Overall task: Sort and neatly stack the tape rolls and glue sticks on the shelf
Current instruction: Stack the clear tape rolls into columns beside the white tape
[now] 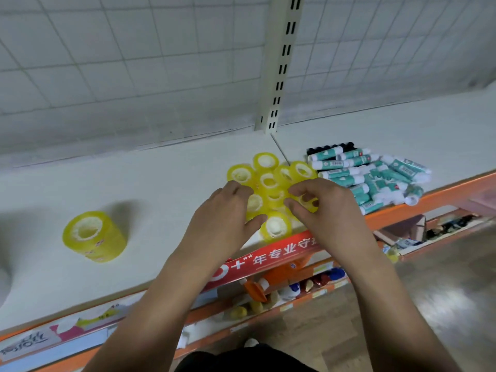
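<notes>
The left hand [225, 210] covers half of one small yellow transparent tape roll [254, 203] — whether its grip closes on that roll cannot be told. The right hand [322, 205] pinches a second yellow tape roll [310, 208], hiding most of it. Print on the white-and-teal glue sticks [375, 178] is too small to read. The right forearm cuts off the red paper banner [273, 253] mid-lettering — the goods on the lower shelf [281, 288] are blurred.

Shelf [161, 183]: tape roll cluster [268, 181] at mid-front, reaching the front edge. Glue stick pile [370, 175] just beside it, right. Tape roll stack [94, 236] well apart, left. Slotted upright [281, 63] behind the cluster.
</notes>
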Tool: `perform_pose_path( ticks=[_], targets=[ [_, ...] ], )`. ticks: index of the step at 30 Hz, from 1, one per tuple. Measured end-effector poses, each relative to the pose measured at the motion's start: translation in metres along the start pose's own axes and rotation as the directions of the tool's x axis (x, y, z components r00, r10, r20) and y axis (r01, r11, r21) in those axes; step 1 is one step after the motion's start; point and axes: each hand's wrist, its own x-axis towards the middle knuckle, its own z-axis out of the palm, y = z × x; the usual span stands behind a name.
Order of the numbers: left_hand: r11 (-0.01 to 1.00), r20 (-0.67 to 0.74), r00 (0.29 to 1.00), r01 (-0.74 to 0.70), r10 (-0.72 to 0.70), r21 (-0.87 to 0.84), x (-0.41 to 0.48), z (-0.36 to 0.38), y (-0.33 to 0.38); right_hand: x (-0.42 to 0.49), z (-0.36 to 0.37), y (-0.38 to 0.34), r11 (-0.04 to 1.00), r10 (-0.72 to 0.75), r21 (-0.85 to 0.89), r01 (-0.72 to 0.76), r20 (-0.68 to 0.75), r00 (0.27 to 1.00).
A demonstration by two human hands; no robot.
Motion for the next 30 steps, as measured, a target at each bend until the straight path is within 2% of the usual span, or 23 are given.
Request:
perform_pose_path(
  ticks=[10,15,21,26,30],
  targets=[
    [0.994,0.009,0.996,0.094,-0.094,-0.052,0.016,0.002,0.003,0.030,0.000,0.019,0.998,-0.054,-0.025,0.055,0.026,0.998],
    [0.992,-0.049,0.994,0.092,-0.096,-0.085,0.016,-0.007,0.004,0.053,0.004,0.026,0.980,-0.077,-0.183,0.077,0.007,0.997],
    [0.994,-0.040,0.996,0.070,-0.074,-0.086,0.022,-0.003,0.013,0.063,0.006,0.038,0.959,0.009,-0.283,0.027,0.122,0.992],
    [0.995,-0.036,0.997,0.059,-0.062,-0.082,0.026,-0.002,0.016,0.064,0.003,0.044,0.972,-0.021,-0.227,0.054,0.144,0.989],
    [0.994,-0.063,0.996,0.064,-0.070,-0.085,0.022,-0.007,0.012,0.061,-0.002,0.033,0.991,-0.090,-0.088,0.102,0.132,0.987]
  ],
)
